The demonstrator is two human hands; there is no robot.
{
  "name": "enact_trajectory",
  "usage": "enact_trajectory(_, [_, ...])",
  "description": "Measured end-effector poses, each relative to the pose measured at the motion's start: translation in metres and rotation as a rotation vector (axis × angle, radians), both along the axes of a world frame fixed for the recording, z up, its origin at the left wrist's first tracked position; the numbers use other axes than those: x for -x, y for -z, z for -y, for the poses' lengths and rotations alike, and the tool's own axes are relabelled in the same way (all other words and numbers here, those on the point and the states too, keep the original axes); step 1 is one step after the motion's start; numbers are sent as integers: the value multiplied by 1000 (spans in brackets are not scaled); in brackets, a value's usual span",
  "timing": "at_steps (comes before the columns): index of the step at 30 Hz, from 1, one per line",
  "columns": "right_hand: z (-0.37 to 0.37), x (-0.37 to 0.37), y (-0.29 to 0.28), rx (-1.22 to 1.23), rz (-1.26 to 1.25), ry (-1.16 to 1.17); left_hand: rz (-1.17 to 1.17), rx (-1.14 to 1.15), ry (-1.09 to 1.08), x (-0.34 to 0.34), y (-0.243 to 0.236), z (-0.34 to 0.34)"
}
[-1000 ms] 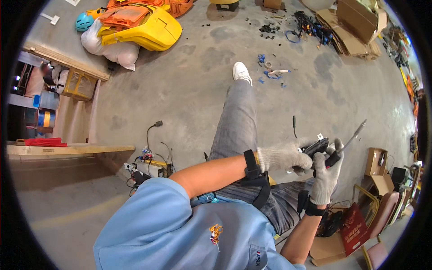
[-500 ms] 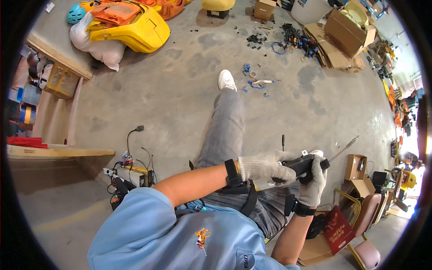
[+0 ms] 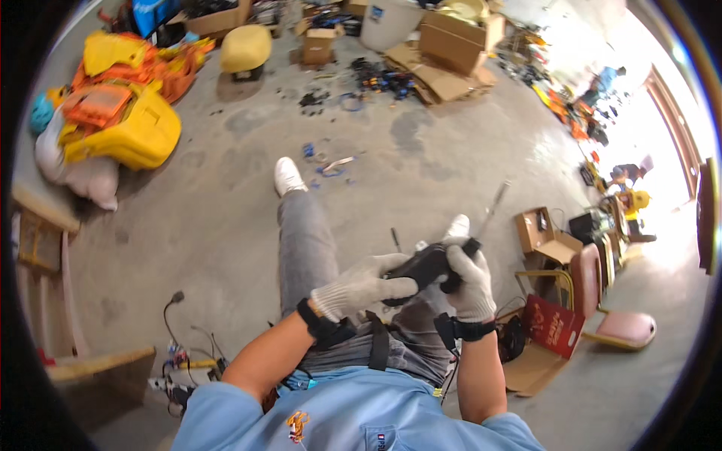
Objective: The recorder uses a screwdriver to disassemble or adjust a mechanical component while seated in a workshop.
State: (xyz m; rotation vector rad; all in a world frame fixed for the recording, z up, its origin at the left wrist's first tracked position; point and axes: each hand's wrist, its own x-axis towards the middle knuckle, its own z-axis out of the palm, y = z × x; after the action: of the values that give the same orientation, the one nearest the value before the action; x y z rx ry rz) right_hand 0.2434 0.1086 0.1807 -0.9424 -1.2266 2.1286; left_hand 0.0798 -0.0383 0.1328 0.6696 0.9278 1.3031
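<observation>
Both my hands wear pale knitted gloves and hold a black elongated device above my lap. My left hand wraps around its left end, thumb on top and fingers beneath. At the right end my right hand is closed on it, thumb lying across. A thin grey metal rod with a thicker, lighter tip slants up and away beyond my right hand; where it joins is hidden. A short thin black rod stands just past the device. The device's exact kind cannot be made out.
Blue scraps lie on the concrete floor ahead. Yellow and orange plastic shells are heaped far left; cartons and a pile of black parts stand far ahead. A pink padded chair and open box are right; cabled parts left.
My view has swung to the right and lifted, so the floor objects shift left and lower. Both hands keep hold of the black device, which now tilts up more steeply to the right.
</observation>
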Motion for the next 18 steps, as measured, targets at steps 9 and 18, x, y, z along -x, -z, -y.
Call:
enact_trajectory(9, [0,9,-17,-131,26,-74,-131,13,-37,2,-15,3])
enact_trajectory(18, [-20,35,11,100,-37,-14,-500,35,-377,49,-30,43])
